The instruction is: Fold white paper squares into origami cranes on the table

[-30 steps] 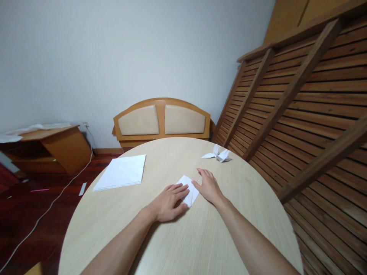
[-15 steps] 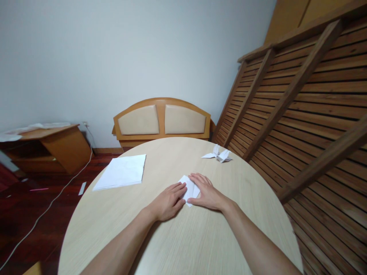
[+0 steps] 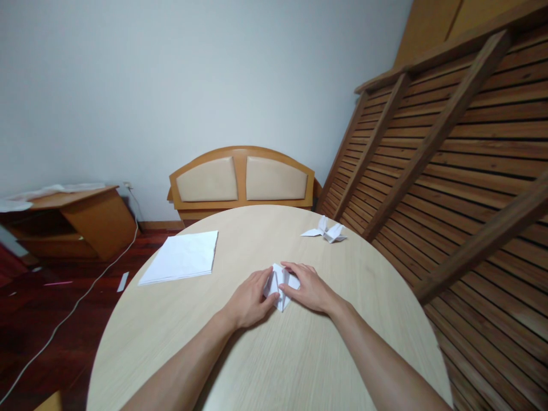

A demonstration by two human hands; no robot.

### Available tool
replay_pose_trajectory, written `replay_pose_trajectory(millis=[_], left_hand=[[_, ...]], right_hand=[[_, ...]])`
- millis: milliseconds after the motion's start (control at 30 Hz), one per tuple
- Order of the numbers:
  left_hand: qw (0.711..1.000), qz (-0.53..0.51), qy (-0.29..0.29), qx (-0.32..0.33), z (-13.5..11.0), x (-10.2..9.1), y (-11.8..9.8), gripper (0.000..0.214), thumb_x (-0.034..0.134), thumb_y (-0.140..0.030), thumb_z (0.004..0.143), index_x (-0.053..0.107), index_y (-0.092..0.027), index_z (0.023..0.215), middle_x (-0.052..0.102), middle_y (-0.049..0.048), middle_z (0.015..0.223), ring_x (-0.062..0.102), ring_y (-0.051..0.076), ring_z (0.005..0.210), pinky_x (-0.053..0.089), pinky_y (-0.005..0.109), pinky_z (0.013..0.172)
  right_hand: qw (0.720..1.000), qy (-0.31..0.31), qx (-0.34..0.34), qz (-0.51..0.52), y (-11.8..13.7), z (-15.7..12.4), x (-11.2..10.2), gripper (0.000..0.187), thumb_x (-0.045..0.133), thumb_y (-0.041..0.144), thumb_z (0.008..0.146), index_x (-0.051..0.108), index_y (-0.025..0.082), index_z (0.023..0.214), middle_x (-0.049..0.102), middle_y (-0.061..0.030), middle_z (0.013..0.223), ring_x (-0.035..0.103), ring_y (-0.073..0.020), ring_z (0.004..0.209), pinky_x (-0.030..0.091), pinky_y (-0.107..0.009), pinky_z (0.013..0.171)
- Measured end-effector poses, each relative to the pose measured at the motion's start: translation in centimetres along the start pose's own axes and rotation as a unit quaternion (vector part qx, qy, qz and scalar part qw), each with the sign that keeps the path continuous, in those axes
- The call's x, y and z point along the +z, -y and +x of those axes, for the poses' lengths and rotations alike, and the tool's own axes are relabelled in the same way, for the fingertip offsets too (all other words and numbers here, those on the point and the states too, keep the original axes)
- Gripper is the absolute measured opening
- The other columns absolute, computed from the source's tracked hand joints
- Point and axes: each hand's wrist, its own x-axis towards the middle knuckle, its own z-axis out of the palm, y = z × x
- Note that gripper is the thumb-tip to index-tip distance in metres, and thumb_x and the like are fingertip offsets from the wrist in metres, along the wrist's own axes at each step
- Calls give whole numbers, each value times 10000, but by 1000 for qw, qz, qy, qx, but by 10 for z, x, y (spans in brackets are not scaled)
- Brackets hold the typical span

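Observation:
A small folded white paper [image 3: 280, 283] lies near the middle of the round light-wood table [image 3: 274, 354]. My left hand [image 3: 248, 299] rests on its left side, fingers bent and pinching a raised flap. My right hand [image 3: 309, 288] presses on its right side, with thumb and fingers closed on the paper. Part of the paper is hidden under both hands.
A stack of white sheets [image 3: 182, 257] lies at the table's far left. A finished folded paper figure [image 3: 326, 230] sits at the far right edge. A padded wooden headboard [image 3: 242, 181] stands behind the table, slatted wooden frames [image 3: 449, 165] lean at right, and a cable [image 3: 72, 311] crosses the floor.
My right hand slid left onto the folded paper. Both hands then closed in on it and lifted its flaps, so it no longer lies flat.

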Motion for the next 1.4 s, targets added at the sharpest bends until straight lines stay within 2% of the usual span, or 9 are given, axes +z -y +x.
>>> replay_pose_trajectory(millis=[233,467,733,1000,1067,1267,1400], left_hand=[[999,-24,-29,-34,2,2,-3,531,478,-376,966,391,-156,1442,573,150,1326,525,280,1229,413,439,1057],[996,-35,-40,-72,2,2,-1,506,473,-347,958,417,-150,1421,606,137,1279,571,257,1163,438,393,1009],[993,-39,-48,-104,3,0,-3,453,467,-331,954,481,-156,1371,641,122,1246,597,244,1139,449,357,977],[992,-43,-44,-112,3,-4,-3,394,459,-259,929,539,-188,1309,678,83,1198,622,228,1099,456,333,949],[992,-41,-41,-111,3,-6,-4,387,454,-224,913,559,-195,1285,685,72,1189,624,225,1094,451,332,955],[992,-37,-41,-111,4,-9,-4,353,448,-166,879,631,-186,1180,707,67,1153,635,215,1079,450,312,943],[992,-30,-38,-118,4,-10,-4,316,453,-170,877,679,-198,1097,720,56,1123,649,211,1029,459,300,894]], right_hand=[[1000,2,-6,13,4,1,-3,416,653,332,860,623,215,1258,680,-86,1220,602,-255,1118,415,-421,1018],[998,29,-17,49,-3,-1,-8,494,618,336,894,569,202,1367,637,-108,1318,573,-265,1192,416,-429,1054],[995,28,-22,93,-5,-2,-7,484,593,265,899,562,236,1381,621,-93,1349,566,-252,1220,412,-422,1070],[995,35,-23,90,-10,-3,-6,604,589,134,808,535,234,1401,652,-91,1274,584,-235,1168,437,-402,1037],[995,35,-30,89,-11,-3,-6,601,597,113,778,567,225,1368,653,-92,1272,583,-237,1172,436,-401,1039],[995,36,-65,73,-12,-2,-6,414,591,97,789,711,221,1165,697,-75,1181,601,-219,1141,437,-380,1037],[995,47,-52,71,-10,-2,-8,304,623,149,811,761,256,1060,685,-76,1186,605,-219,1133,452,-373,1014]])
